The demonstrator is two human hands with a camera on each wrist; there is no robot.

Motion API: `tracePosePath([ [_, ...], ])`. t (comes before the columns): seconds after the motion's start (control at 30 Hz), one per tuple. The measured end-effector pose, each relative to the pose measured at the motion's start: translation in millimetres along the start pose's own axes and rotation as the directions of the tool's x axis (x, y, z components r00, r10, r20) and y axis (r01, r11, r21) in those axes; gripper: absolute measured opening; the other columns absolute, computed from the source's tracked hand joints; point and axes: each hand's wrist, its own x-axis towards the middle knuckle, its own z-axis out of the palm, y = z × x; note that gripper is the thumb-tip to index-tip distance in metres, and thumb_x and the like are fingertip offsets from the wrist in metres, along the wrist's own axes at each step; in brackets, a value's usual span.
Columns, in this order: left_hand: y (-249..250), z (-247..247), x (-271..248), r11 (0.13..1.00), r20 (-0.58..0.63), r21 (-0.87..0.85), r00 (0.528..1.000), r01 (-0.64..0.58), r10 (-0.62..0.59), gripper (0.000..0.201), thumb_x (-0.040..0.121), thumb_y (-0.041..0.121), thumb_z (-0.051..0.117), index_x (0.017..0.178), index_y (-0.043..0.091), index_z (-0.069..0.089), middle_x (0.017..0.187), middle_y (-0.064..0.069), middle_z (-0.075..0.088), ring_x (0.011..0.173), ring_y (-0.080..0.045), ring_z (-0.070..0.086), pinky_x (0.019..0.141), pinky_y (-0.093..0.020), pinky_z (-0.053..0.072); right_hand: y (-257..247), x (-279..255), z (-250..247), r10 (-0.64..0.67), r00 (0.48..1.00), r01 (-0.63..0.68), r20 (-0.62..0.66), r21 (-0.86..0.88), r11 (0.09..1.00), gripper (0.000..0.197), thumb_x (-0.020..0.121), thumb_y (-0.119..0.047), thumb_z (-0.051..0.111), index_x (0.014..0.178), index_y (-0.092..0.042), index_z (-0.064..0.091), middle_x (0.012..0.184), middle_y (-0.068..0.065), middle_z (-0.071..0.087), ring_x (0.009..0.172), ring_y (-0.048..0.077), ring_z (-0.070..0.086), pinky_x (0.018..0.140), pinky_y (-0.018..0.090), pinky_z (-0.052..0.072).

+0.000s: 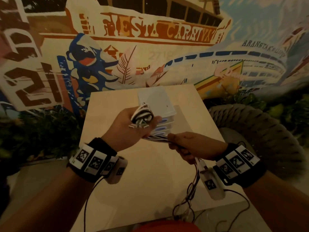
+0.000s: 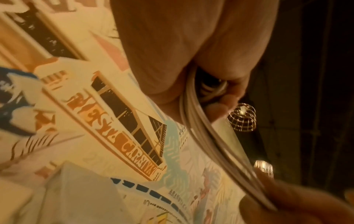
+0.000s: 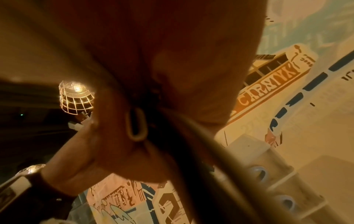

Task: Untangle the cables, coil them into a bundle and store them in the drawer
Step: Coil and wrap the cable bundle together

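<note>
The main risk at this stage is loss of the coil [image 1: 142, 114]: the loops sit on the left hand [image 1: 128, 128] with several plug ends protruding loose toward the near side, and any slackening of that hand's fingers is likely to let the windings spring apart and re-tangle. A second risk is uneven tension. The straight run of cables [image 1: 157, 138] between the two hands is taut, so a sharp pull from the right hand [image 1: 192, 146] could drag loops out of the coil or tighten a remaining knot. The free tails [image 1: 192, 186] hang from the right hand past the near edge of the surface [image 1: 150, 181] and could snag there or on the wrist-camera leads. The left hand is raised above the surface, palm turned up and toward the right, fingers curled round the black-and-white coil. The right hand is lower and to the right, just beside the left, closed in a fist on the cable run, knuckles up, with the tails leaving its near side. The small drawer unit [image 1: 160, 104] stands on the far part of the surface, behind the left hand; its drawers appear closed, so storing is judged not yet begun.
</note>
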Motion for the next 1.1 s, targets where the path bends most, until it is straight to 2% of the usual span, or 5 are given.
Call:
tracePosePath([
  [0.07,-0.6,-0.3,-1.7,0.997,0.094,0.059,0.995,-0.047,0.041,0.003,0.095,0.021,0.071,0.096,0.024,0.072,0.089,0.021,0.073,0.088,0.005,0.068,0.078,-0.018,0.054,-1.8,2.4,1.2,0.007,1.000,-0.007,-0.026,-0.017,1.000,0.046,0.102,-0.054,0.041,0.084,-0.013,0.051,0.056,-0.003,0.039,0.044,0.015,0.041,0.046,0.025,0.042],
  [0.37,-16.4,2.0,2.9,0.669,0.455,0.606,0.877,-0.430,0.152,0.053,0.086,0.019,0.074,0.138,0.021,0.060,0.144,-0.006,0.058,0.139,-0.025,0.046,0.114,-0.033,0.036,-17.9,10.5,-1.9,0.017,0.999,-0.013,-0.032,0.095,0.995,0.047,0.106,-0.050,0.035,0.075,-0.017,0.047,0.048,-0.004,0.035,0.033,0.012,0.035,0.040,0.021,0.029],
  [0.5,-11.7,8.9,2.5,0.762,0.419,0.553,0.903,-0.338,0.096,0.027,0.087,0.024,0.065,0.112,0.015,0.069,0.100,-0.008,0.071,0.086,-0.030,0.065,0.069,-0.028,0.042,-18.8,10.7,3.7,-0.048,0.999,0.050,-0.021,0.118,0.992,0.047,0.109,-0.045,0.030,0.078,-0.014,0.046,0.049,-0.005,0.034,0.036,0.012,0.035,0.042,0.022,0.034],
  [0.83,-6.1,24.7,2.4,0.629,0.471,0.721,0.871,-0.292,-0.136,0.023,0.095,0.029,0.061,0.117,0.022,0.066,0.097,-0.005,0.069,0.090,-0.027,0.066,0.069,-0.027,0.037,-26.9,5.8,5.1,0.055,0.998,-0.059,-0.027,-0.189,0.980,0.068,0.087,-0.076,0.044,0.099,-0.014,0.070,0.083,0.008,0.075,0.062,0.024,0.072,0.058,0.028,0.057],
  [1.1,8.5,44.1,8.0,0.468,0.461,0.835,0.831,-0.289,-0.312,0.027,0.095,0.025,0.055,0.072,0.021,0.043,0.065,0.006,0.039,0.073,-0.021,0.055,0.067,-0.030,0.038,-37.3,23.5,15.9,-0.022,0.999,-0.022,-0.046,-0.768,0.640,0.046,0.068,-0.068,0.076,0.100,-0.034,0.074,0.093,-0.011,0.075,0.084,0.010,0.070,0.081,0.034,0.059],
])
